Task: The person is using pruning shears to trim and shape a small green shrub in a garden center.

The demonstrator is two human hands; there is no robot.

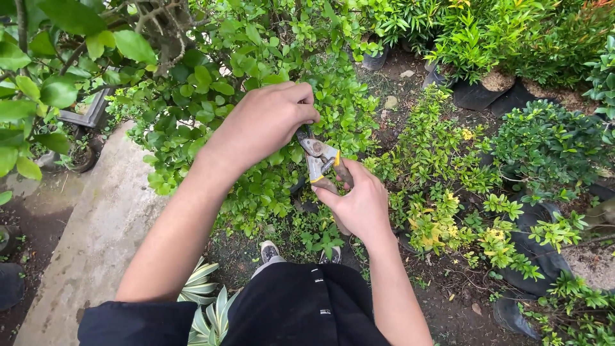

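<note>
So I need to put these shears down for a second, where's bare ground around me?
The concrete slab on the left, beside the bush, is bare. A patch of soil lies bare at lower right, between the yellow-tipped shrubs and black grow bags. Under both hands it is crowded with leaves.

I stand outdoors in soft daylight on dark bare soil point(448, 301). A pale concrete slab point(90, 237) runs along my left. Black nursery bags point(477, 96) hold green and yellow-tipped shrubs point(442, 224) all around me.
</note>
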